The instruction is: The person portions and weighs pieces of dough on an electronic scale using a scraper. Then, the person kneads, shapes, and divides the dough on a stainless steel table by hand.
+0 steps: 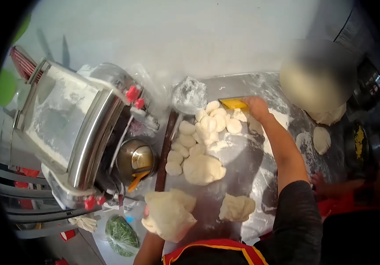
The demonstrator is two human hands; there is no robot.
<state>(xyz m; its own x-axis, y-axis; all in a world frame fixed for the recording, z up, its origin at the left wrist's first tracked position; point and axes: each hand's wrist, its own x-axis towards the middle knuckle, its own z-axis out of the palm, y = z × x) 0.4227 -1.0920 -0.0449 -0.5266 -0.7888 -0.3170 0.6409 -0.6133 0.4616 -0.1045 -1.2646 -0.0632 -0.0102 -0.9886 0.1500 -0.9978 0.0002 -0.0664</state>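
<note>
My left hand (146,211) grips a big lump of dough (168,216) near the front edge of the table; most of its fingers are hidden behind the dough. Farther back, my right hand (257,108) is closed on a yellow dough scraper (234,104), whose blade points left beside a pile of small round dough pieces (210,121). More of these pieces run down the left side. A larger slab of dough (204,169) lies in front of them. Another loose dough lump (237,207) rests to the right of the held one.
A dough roller machine (90,141) stands left, beside a metal pot (121,161) with an orange-handled tool. A bag of greens (121,236) lies at lower left. Flour sits in a clear bowl (190,95). At right are a blurred round pale shape (318,75) and another person's hand (320,182).
</note>
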